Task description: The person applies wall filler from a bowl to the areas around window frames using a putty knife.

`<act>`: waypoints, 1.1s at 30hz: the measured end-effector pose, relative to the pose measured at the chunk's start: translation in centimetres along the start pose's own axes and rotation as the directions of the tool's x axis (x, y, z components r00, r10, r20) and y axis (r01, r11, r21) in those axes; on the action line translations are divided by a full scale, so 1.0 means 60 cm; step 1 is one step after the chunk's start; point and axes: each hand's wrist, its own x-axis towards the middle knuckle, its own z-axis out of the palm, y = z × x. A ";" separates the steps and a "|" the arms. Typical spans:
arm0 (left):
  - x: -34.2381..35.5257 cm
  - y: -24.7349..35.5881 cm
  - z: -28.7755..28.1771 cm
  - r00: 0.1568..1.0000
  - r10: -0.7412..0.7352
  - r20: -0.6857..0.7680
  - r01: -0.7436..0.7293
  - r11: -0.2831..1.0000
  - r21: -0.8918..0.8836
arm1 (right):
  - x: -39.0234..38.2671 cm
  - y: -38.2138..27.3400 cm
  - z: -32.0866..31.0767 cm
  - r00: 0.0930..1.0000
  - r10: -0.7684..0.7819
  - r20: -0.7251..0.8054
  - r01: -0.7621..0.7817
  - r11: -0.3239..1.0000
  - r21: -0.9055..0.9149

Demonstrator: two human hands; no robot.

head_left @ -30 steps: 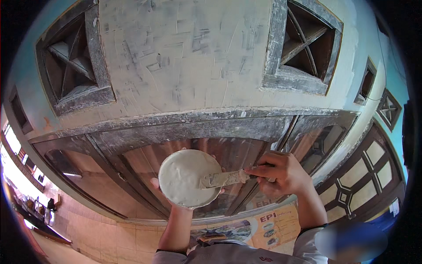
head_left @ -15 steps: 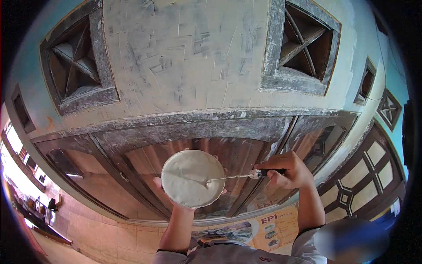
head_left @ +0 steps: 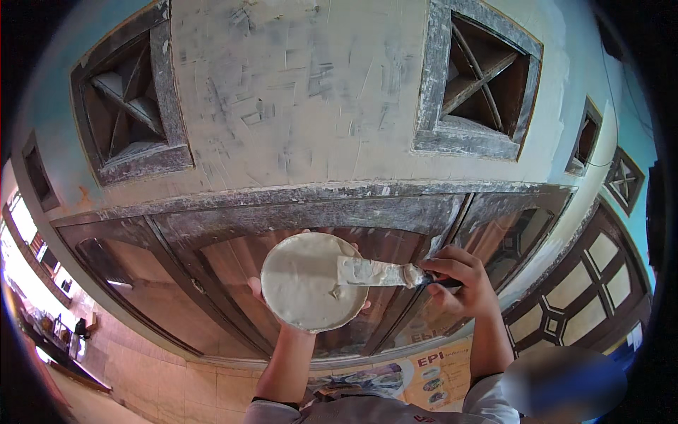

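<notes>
My left hand (head_left: 256, 288) is wrapped round a round container (head_left: 270, 316) from below, its fingertips showing at the rim and the palm hidden. Smooth off-white putty (head_left: 300, 283) fills it nearly to the edge. In my right hand (head_left: 462, 283) is the dark handle of a putty knife (head_left: 378, 273). Its flat blade, smeared with putty, lies over the right side of the container with its face turned up. A small dent marks the putty beside the blade tip.
Ahead is a wall (head_left: 296, 106) patchily coated in putty, with crossed-bar vents (head_left: 480, 78) on both sides. Below it run dark wooden-framed glass panels (head_left: 381, 318). A printed banner (head_left: 438, 374) hangs low, and a blurred blue shape (head_left: 565, 385) is at lower right.
The knife blade has turned from edge-on to flat and come up out of the putty. My right hand has rolled with it; the container has barely moved.
</notes>
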 end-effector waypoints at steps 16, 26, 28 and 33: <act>0.028 0.021 0.007 0.992 0.017 0.129 -0.009 0.998 -0.063 | 0.003 -0.008 0.055 0.991 0.001 -0.131 -0.030 0.977 -0.212; 0.012 0.034 0.029 0.999 0.026 0.039 -0.025 1.000 -0.015 | -0.010 -0.032 0.096 0.880 0.450 0.150 -0.459 0.728 0.509; 0.013 0.034 0.039 0.997 0.018 0.070 -0.022 0.999 0.050 | -0.005 -0.030 0.103 0.885 0.445 0.134 -0.430 0.676 0.598; 0.013 0.048 0.042 0.995 0.073 0.069 -0.073 0.997 -0.013 | 0.021 -0.050 0.105 0.933 0.330 0.145 -0.349 0.725 0.593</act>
